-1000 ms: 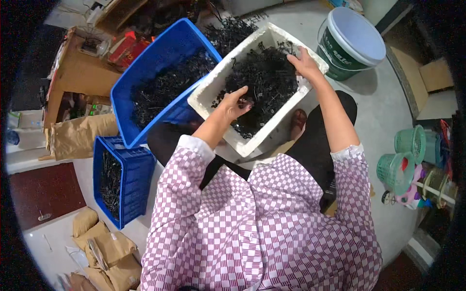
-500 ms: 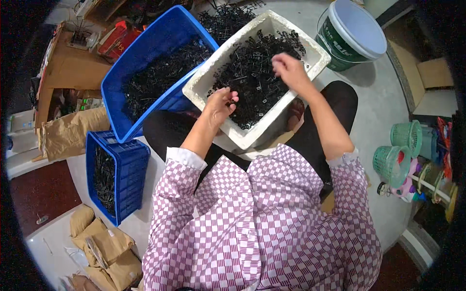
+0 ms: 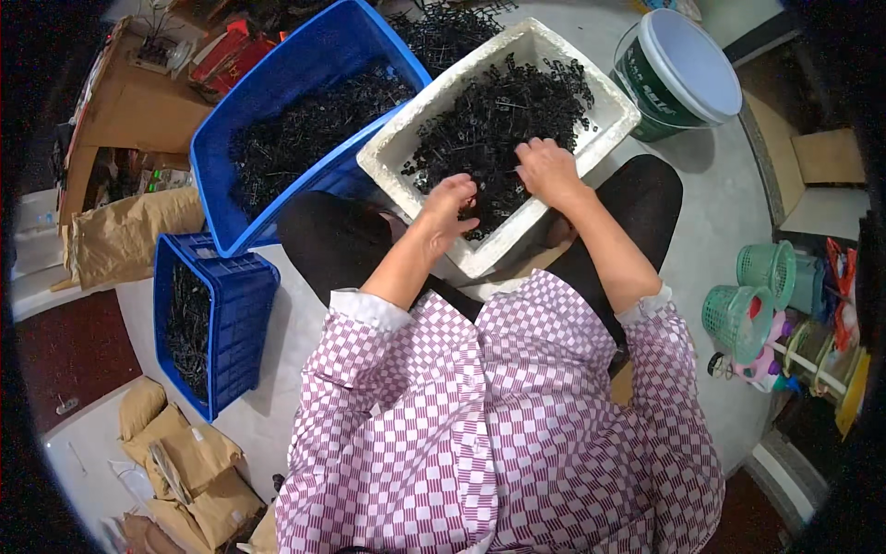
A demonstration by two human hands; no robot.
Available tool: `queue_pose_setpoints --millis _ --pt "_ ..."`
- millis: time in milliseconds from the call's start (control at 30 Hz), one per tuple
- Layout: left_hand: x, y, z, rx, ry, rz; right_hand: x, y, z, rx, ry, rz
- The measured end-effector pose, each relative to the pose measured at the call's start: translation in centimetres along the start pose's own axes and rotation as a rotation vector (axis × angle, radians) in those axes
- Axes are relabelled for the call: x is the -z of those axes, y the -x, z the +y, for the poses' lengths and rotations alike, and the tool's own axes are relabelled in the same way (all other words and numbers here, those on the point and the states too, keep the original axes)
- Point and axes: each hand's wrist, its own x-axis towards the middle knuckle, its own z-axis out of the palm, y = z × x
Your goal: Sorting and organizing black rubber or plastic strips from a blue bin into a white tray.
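Observation:
A white foam box [image 3: 388, 162] between my legs holds a heap of small, thin black plastic parts [image 3: 498, 111]. My left hand [image 3: 447, 214] is over the box's near left part, thumb and fingers spread apart around the heap's edge. I see nothing clearly held in it. Further right, my right hand [image 3: 548, 174] has its fingers curled down into the black parts. Its fingertips are partly hidden among them, so the exact piece it grips cannot be made out.
A large blue crate [image 3: 210, 148] of similar black parts leans beside the foam box; a smaller blue crate [image 3: 242, 323] stands nearer. More parts lie behind [image 3: 448, 37]. A green-and-white bucket [image 3: 657, 92] is at the far right, green baskets [image 3: 738, 319] at right, brown bags [image 3: 189, 452] at left.
My right hand has come down and left from above the heap into the parts. My left hand has shifted slightly right and its thumb has spread away from the fingers.

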Motion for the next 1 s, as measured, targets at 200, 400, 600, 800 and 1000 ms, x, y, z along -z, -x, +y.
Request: queue_pose_setpoints --millis 200,400,600,800,1000 --pt "0.8 -0.5 -0.4 -0.069 0.007 -0.032 2.7 -0.7 0.3 -0.007 -0.151 0.161" --pt "-0.2 -1.7 -1.2 -0.013 -0.114 -0.201 3.0 -3.3 -4.4 0.401 -0.312 0.276" --pt "-0.8 -1.4 -1.0 -0.03 -0.085 0.015 0.8 -2.9 -1.3 0.166 -0.122 0.147" --pt "1.1 -4.0 -0.9 -0.296 0.084 0.304 -0.5 -2.7 2.9 0.05 -0.477 0.172" --pt "1.9 -5.8 1.1 -0.163 0.375 0.352 0.0 -2.4 3.0 -0.084 -0.626 0.089"
